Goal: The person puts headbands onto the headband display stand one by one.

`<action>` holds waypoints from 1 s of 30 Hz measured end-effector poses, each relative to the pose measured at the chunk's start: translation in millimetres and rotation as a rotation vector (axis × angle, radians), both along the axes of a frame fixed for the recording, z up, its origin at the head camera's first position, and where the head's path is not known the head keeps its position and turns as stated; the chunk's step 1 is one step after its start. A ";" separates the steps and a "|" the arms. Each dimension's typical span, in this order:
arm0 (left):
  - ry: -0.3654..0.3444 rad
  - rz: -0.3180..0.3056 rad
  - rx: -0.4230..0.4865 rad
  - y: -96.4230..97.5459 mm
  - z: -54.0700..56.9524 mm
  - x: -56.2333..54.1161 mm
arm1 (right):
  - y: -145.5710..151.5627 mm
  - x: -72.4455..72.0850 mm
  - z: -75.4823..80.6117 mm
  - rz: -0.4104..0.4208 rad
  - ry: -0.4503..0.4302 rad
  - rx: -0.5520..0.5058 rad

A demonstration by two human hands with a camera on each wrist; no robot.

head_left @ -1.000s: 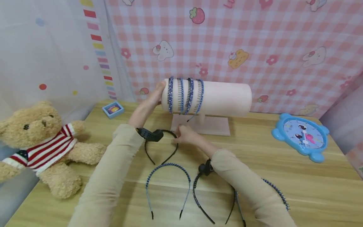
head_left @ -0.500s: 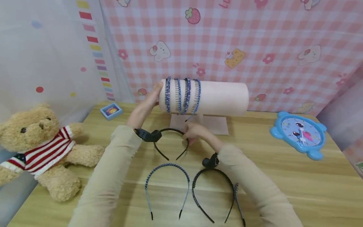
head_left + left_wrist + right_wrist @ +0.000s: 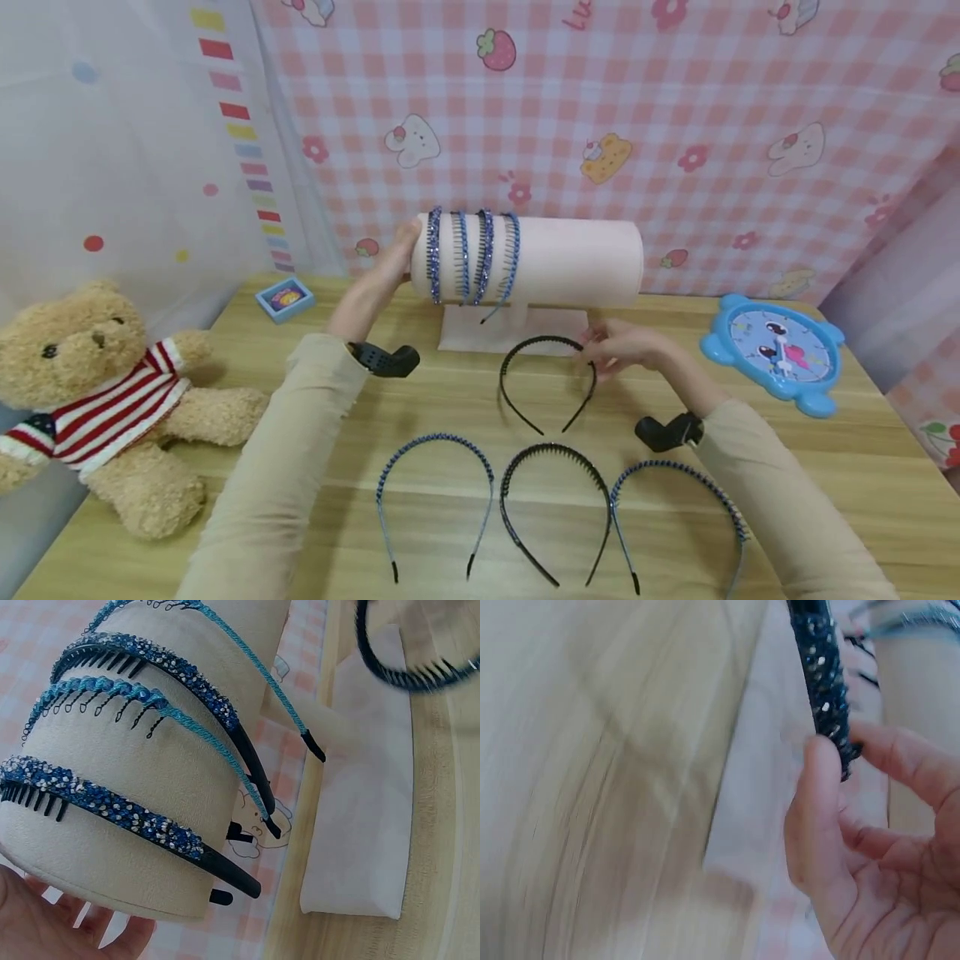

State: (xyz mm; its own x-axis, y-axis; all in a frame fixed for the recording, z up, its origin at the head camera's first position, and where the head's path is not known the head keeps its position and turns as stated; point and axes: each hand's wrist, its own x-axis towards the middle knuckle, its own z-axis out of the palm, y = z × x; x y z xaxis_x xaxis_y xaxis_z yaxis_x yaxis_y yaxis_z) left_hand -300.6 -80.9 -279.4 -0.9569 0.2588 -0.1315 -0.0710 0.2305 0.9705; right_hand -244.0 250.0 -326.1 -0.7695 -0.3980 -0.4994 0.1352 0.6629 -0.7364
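A pale cylindrical headband stand (image 3: 577, 260) stands on a flat base at the back. My left hand (image 3: 392, 257) grips its left end, fingers curled at the rim in the left wrist view. Several headbands circle its left half, glittery blue ones (image 3: 112, 815) and braided blue ones (image 3: 206, 740). In front of the base, my right hand (image 3: 628, 344) pinches a dark toothed headband (image 3: 823, 682) between thumb and fingers. The right wrist view shows dark beads on its band. Its ends point toward me, over the table.
Nearer me lie a blue headband (image 3: 442, 436), a black one (image 3: 553, 447) and another blue one (image 3: 663, 463), partly beside the right sleeve. A teddy bear (image 3: 127, 408) sits left, near a small blue box (image 3: 286, 300). A blue clock (image 3: 780, 352) lies right.
My right hand has moved right with the dark headband, away from the left wrist. The left hand stays at the stand's end. The view has shifted slightly.
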 end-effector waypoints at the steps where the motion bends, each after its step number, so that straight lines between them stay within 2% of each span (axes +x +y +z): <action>1: 0.001 -0.003 0.002 -0.5 -0.1 0.1 | 7.7 1.9 2.3 -0.002 -0.001 -0.001; 9: 0.002 -0.012 0.001 -2.0 -1.6 0.8 | 55.9 12.3 14.2 -0.122 -0.015 -0.014; 18: 0.032 -0.011 0.007 -1.2 -1.3 1.9 | 73.2 15.6 27.3 -0.276 0.045 -0.092; 23: 0.026 -0.010 -0.005 -1.2 -2.1 0.7 | 69.9 14.7 37.1 -0.353 0.124 -0.111; 30: 0.011 0.007 0.017 -0.2 -1.9 0.1 | 52.6 19.9 56.3 -0.441 0.313 -0.135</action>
State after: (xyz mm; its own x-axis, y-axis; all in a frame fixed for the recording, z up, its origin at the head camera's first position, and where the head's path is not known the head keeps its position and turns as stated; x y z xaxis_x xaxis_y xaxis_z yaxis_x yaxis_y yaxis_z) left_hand -300.5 -81.1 -281.4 -0.9600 0.2546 -0.1164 -0.0616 0.2134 0.9750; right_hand -224.1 302.6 -269.8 -0.9810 -0.0498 -0.1875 0.1396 0.4900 -0.8605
